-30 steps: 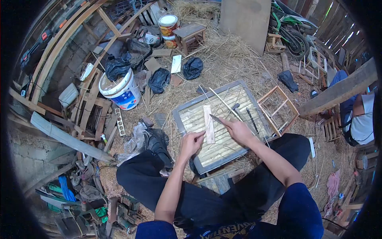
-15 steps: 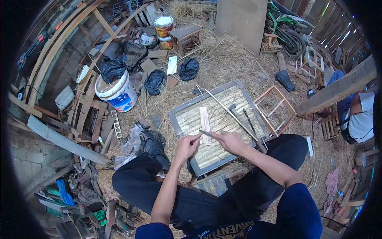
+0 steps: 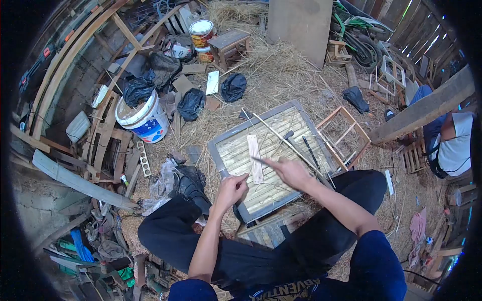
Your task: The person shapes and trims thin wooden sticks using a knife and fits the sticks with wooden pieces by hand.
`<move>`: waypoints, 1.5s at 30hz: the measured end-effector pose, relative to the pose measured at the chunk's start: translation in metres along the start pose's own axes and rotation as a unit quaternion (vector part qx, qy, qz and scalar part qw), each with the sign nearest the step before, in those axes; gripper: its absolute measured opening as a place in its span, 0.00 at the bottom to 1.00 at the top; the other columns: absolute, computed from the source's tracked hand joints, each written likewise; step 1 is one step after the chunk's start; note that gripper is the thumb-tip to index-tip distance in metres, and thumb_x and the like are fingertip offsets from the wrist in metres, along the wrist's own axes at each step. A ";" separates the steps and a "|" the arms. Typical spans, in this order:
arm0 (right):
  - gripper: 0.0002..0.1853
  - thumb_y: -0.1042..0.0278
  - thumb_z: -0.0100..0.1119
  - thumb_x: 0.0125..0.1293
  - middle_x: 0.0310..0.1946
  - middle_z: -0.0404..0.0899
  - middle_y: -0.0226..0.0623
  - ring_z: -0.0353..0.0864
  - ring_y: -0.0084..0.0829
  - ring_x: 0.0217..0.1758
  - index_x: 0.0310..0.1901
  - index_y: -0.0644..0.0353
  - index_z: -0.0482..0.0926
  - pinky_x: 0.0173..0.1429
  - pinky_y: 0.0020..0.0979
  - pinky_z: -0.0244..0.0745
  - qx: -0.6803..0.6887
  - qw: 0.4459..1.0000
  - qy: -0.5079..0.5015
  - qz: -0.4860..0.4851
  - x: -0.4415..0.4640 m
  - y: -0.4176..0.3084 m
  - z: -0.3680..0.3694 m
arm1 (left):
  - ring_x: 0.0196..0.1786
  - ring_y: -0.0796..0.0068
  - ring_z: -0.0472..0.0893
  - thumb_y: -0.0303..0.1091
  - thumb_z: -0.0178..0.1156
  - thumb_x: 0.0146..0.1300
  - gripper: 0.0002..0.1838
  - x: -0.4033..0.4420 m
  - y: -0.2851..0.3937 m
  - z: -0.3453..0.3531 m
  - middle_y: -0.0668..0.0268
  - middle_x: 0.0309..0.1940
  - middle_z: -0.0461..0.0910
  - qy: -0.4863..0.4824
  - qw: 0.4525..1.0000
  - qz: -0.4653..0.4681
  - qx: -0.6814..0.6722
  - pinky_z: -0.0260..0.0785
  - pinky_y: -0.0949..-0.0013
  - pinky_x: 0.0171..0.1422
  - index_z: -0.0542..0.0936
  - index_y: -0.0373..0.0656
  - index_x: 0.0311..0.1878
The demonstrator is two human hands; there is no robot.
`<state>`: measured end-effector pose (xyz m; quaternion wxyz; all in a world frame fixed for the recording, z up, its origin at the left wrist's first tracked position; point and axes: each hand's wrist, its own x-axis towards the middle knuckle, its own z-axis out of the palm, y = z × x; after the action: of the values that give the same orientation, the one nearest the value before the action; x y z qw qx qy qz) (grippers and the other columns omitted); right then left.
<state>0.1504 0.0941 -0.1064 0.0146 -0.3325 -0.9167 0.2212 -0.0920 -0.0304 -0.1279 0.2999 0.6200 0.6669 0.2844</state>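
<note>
A slatted panel with a grey frame (image 3: 219,155) lies in front of my crossed legs. On it rests a pale wooden strip (image 3: 255,147), running away from me. My right hand (image 3: 292,174) holds a dark-bladed knife (image 3: 262,161), its blade over the strip. Just left of the strip's near end is my left hand (image 3: 232,189), fingers pinched together; whatever it may hold is too small to make out. Right of the strip lie a long thin stick (image 3: 275,133), a dark-headed tool (image 3: 288,135) and a black pen-like tool (image 3: 310,152).
A small wooden frame (image 3: 346,131) stands against the panel's right side. White bucket (image 3: 149,122), black bags (image 3: 191,104) and a stool (image 3: 228,39) stand farther off. A wooden post (image 3: 427,106) slants in at right, beside another person (image 3: 452,150). Straw covers the floor.
The whole view has shifted slightly, moving the scene left. My right hand with the knife has moved over the strip, and the blade now sits higher above it. My left hand stays near the strip.
</note>
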 end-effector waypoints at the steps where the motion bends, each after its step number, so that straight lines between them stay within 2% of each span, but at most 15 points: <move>1: 0.33 0.69 0.46 0.74 0.38 0.81 0.54 0.85 0.49 0.28 0.77 0.27 0.61 0.33 0.46 0.84 -0.005 0.999 -0.001 0.040 0.002 -0.002 -0.015 | 0.33 0.53 0.83 0.32 0.61 0.61 0.19 -0.001 0.006 -0.004 0.50 0.29 0.83 -0.006 1.000 -0.004 -0.001 0.74 0.57 0.43 0.86 0.40 0.55; 5: 0.30 0.70 0.47 0.73 0.40 0.82 0.54 0.86 0.51 0.32 0.75 0.32 0.64 0.36 0.49 0.84 -0.004 0.999 0.010 0.040 0.003 0.005 -0.007 | 0.33 0.52 0.85 0.35 0.62 0.62 0.18 -0.005 0.002 -0.002 0.50 0.31 0.84 -0.039 0.998 -0.051 -0.003 0.76 0.58 0.41 0.85 0.41 0.54; 8: 0.29 0.69 0.47 0.73 0.40 0.82 0.54 0.86 0.52 0.34 0.74 0.34 0.66 0.38 0.50 0.83 -0.006 1.000 -0.010 0.025 -0.002 -0.010 0.002 | 0.34 0.53 0.85 0.37 0.63 0.62 0.18 -0.004 0.011 0.007 0.52 0.30 0.85 0.015 0.996 -0.083 0.004 0.76 0.58 0.41 0.85 0.43 0.54; 9: 0.24 0.59 0.50 0.76 0.35 0.80 0.48 0.83 0.52 0.32 0.73 0.35 0.70 0.37 0.50 0.80 -0.005 0.999 0.014 0.032 0.000 -0.010 0.005 | 0.35 0.53 0.86 0.40 0.65 0.62 0.18 -0.002 0.018 0.008 0.55 0.30 0.85 0.018 0.996 -0.091 0.012 0.77 0.57 0.41 0.85 0.45 0.54; 12: 0.25 0.60 0.52 0.75 0.35 0.79 0.47 0.83 0.52 0.31 0.73 0.37 0.70 0.36 0.50 0.79 -0.001 1.000 0.011 0.024 0.006 -0.003 0.001 | 0.33 0.67 0.85 0.40 0.63 0.68 0.18 0.003 0.021 0.013 0.57 0.28 0.84 0.038 0.994 -0.091 0.040 0.76 0.64 0.42 0.83 0.40 0.56; 15: 0.29 0.70 0.49 0.73 0.39 0.79 0.49 0.85 0.52 0.34 0.74 0.35 0.66 0.36 0.50 0.80 0.016 1.000 0.019 -0.006 0.002 -0.013 -0.012 | 0.30 0.77 0.80 0.38 0.60 0.73 0.17 0.009 0.028 0.012 0.65 0.28 0.84 0.035 0.974 -0.127 -0.183 0.73 0.69 0.38 0.83 0.38 0.57; 18: 0.31 0.74 0.51 0.72 0.41 0.77 0.48 0.84 0.52 0.32 0.74 0.34 0.67 0.35 0.50 0.79 0.032 0.994 0.053 -0.094 -0.004 -0.025 -0.018 | 0.28 0.87 0.71 0.32 0.55 0.78 0.18 0.017 0.024 0.020 0.70 0.31 0.82 0.034 0.910 -0.111 -0.398 0.65 0.78 0.33 0.78 0.33 0.65; 19: 0.26 0.63 0.58 0.72 0.44 0.76 0.40 0.82 0.43 0.35 0.71 0.35 0.72 0.37 0.43 0.79 -0.004 0.996 0.037 -0.075 -0.003 -0.023 -0.016 | 0.28 0.88 0.70 0.32 0.55 0.78 0.19 0.017 0.028 0.018 0.69 0.32 0.82 0.037 0.903 -0.125 -0.409 0.64 0.79 0.32 0.77 0.33 0.66; 22: 0.29 0.65 0.61 0.68 0.43 0.77 0.37 0.81 0.40 0.38 0.71 0.34 0.72 0.37 0.41 0.78 0.004 0.973 0.175 -0.147 0.005 -0.007 -0.021 | 0.27 0.89 0.68 0.32 0.57 0.77 0.21 0.014 0.048 0.007 0.69 0.35 0.83 0.043 0.882 -0.163 -0.440 0.60 0.81 0.30 0.75 0.34 0.69; 23: 0.32 0.66 0.65 0.63 0.42 0.77 0.36 0.81 0.37 0.39 0.70 0.33 0.74 0.37 0.39 0.78 -0.007 0.970 0.198 -0.142 0.007 -0.002 -0.023 | 0.27 0.90 0.68 0.32 0.57 0.77 0.22 0.014 0.054 0.006 0.69 0.35 0.84 0.047 0.877 -0.168 -0.448 0.59 0.81 0.30 0.75 0.34 0.69; 24: 0.31 0.63 0.65 0.64 0.42 0.77 0.36 0.80 0.37 0.39 0.70 0.32 0.73 0.37 0.38 0.78 -0.006 0.969 0.209 -0.134 0.005 -0.004 -0.026 | 0.27 0.90 0.68 0.31 0.58 0.76 0.22 0.014 0.058 0.004 0.68 0.36 0.84 0.052 0.871 -0.173 -0.457 0.58 0.82 0.29 0.74 0.35 0.70; 26: 0.29 0.57 0.64 0.67 0.41 0.77 0.36 0.80 0.38 0.38 0.70 0.30 0.73 0.38 0.37 0.78 -0.004 0.966 0.230 -0.121 0.001 -0.011 -0.035 | 0.26 0.90 0.67 0.31 0.58 0.76 0.20 0.013 0.060 0.003 0.68 0.36 0.85 0.061 0.862 -0.165 -0.476 0.58 0.82 0.29 0.76 0.34 0.68; 31: 0.29 0.51 0.69 0.61 0.44 0.79 0.39 0.81 0.37 0.39 0.66 0.29 0.78 0.40 0.37 0.78 0.027 0.936 0.281 -0.211 -0.005 -0.036 -0.035 | 0.25 0.89 0.67 0.31 0.58 0.75 0.12 0.006 0.072 -0.006 0.68 0.35 0.84 0.078 0.834 -0.159 -0.523 0.56 0.81 0.28 0.83 0.35 0.54; 37: 0.30 0.55 0.71 0.57 0.45 0.78 0.37 0.79 0.36 0.45 0.65 0.28 0.80 0.45 0.38 0.71 -0.026 0.926 0.322 -0.195 0.003 -0.030 -0.054 | 0.25 0.89 0.64 0.34 0.58 0.75 0.10 0.015 0.093 -0.023 0.72 0.32 0.81 0.080 0.832 -0.122 -0.536 0.54 0.80 0.29 0.83 0.38 0.41; 45: 0.29 0.64 0.69 0.56 0.44 0.77 0.35 0.77 0.33 0.41 0.62 0.29 0.83 0.40 0.36 0.68 -0.051 0.911 0.367 -0.178 0.012 -0.027 -0.063 | 0.26 0.90 0.60 0.34 0.60 0.75 0.11 0.027 0.097 -0.026 0.70 0.35 0.83 0.116 0.874 -0.079 -0.465 0.52 0.79 0.30 0.85 0.37 0.48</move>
<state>0.1363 0.1081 -0.0401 0.3726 -0.2217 -0.9006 0.0303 -0.0497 0.0027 -0.0391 0.4957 0.3172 0.5345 0.6067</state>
